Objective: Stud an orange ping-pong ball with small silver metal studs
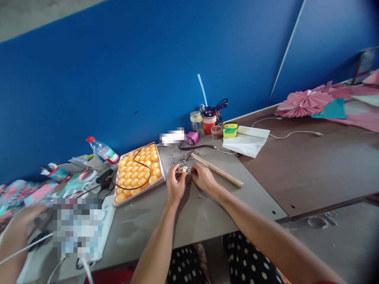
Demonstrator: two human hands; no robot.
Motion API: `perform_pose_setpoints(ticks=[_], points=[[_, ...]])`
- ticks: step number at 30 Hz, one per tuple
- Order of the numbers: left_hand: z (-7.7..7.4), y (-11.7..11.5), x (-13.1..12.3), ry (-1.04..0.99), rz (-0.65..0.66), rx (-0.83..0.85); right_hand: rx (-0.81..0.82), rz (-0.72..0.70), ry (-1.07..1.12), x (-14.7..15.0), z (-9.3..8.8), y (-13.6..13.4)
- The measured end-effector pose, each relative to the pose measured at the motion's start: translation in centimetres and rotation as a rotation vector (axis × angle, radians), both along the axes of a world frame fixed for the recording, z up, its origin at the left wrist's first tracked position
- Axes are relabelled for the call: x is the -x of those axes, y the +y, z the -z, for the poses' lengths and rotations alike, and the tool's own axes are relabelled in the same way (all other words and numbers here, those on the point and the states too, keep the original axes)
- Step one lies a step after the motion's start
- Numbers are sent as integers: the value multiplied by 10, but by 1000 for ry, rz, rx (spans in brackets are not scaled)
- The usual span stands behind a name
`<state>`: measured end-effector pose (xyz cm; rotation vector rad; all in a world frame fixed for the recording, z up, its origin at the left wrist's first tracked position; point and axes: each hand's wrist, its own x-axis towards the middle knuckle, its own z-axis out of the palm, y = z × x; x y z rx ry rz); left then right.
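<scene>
Between left hand point(175, 186) and right hand point(203, 177), a tiny piece point(184, 169) sits half-hidden.

The small round yellow-orange piece point(184, 169) sits inside the grip, pinched between the fingertips of the left hand point(175, 185) and the right hand point(203, 178). The loose scatter of small silvery metal bits point(177, 161) lies flat beneath and just beyond the grip.

Left hand point(175, 186) and right hand point(203, 178) far forward, side by side, knuckles up.
</scene>
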<state>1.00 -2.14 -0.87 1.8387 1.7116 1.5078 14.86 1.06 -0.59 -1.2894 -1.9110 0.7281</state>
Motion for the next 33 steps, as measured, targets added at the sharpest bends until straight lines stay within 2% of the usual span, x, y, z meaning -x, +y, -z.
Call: perform_pose_setpoints(ticks=[3, 6, 10, 18, 23, 28, 33], points=[[0, 0, 0, -3, 1, 15, 146, -45, 274, 2, 1, 5], [-1, -1, -1, -6, -4, 17, 185, -67, 443, 2, 1, 7], [0, -1, 0, -17, 7, 20, 118, -31, 540, 2, 1, 9], [-2, -2, -1, -21, 11, 25, 245, -13, 726, 4, 5, 14], [-3, -3, -2, -20, 8, 32, 216, 17, 694, 2, 6, 14], [-2, -2, -1, -25, 11, 33, 230, -39, 589, 2, 2, 11], [-2, -2, -1, -25, 14, 24, 263, -36, 612, 3, -1, 9]])
